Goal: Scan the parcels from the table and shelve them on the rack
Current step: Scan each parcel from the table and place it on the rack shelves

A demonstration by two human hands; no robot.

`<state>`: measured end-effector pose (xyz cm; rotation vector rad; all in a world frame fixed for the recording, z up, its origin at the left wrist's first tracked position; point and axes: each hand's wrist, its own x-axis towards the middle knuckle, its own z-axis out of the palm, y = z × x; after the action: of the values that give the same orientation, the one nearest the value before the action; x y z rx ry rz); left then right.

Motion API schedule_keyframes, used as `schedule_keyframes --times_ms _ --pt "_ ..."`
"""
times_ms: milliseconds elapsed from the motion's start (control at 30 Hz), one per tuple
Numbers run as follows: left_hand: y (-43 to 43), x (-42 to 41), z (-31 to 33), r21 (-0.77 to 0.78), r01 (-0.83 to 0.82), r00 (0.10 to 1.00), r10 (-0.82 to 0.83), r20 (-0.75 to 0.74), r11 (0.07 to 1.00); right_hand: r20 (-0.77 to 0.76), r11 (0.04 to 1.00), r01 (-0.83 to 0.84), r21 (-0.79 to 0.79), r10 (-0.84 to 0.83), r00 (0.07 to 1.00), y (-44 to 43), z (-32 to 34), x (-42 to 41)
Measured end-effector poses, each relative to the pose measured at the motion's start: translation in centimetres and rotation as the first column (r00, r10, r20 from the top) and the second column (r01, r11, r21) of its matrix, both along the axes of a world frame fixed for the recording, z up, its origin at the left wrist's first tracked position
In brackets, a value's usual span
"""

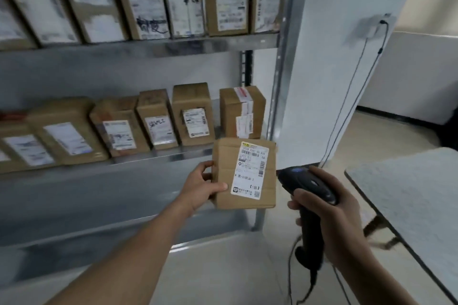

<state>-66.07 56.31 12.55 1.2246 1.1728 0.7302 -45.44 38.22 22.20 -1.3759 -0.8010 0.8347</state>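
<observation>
Scanning looks to be the step in hand. The left hand (202, 184) grips the parcel (224, 173) by its left edge, thumb curled over the front and fingers behind. It holds the box upright with the label (249, 171) facing the person. Just right of the parcel, the right hand (329, 213) is wrapped around the handle of the scanner (307, 186). The scanner's head sits near the parcel's right edge, apart from it. To scan well, I judge the head should swing onto the barcode at the label's top, with the parcel kept steady and the thumb off the print. Beyond the left hand stands the rack (148, 44), its shelves lined with upright boxes. A gap up past the left hand's fingers, between the last two boxes on the middle shelf, seems a likely slot. The table (409, 181) lies right of the right hand.
</observation>
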Motion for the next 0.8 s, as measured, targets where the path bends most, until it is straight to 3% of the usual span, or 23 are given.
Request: schedule_keyframes --times_ms 400,800 --pt "0.4 -33.0 1.9 0.056 -0.322 0.947 0.32 0.04 0.945 0.098 0.933 -0.357 0.055 0.35 0.931 7.1 1.7 -27.8" --pt "-5.3 -55.7 2.3 0.079 -0.684 0.729 0.676 0.107 0.725 0.065 0.723 -0.69 0.033 0.688 0.723 14.1 0.9 -48.0"
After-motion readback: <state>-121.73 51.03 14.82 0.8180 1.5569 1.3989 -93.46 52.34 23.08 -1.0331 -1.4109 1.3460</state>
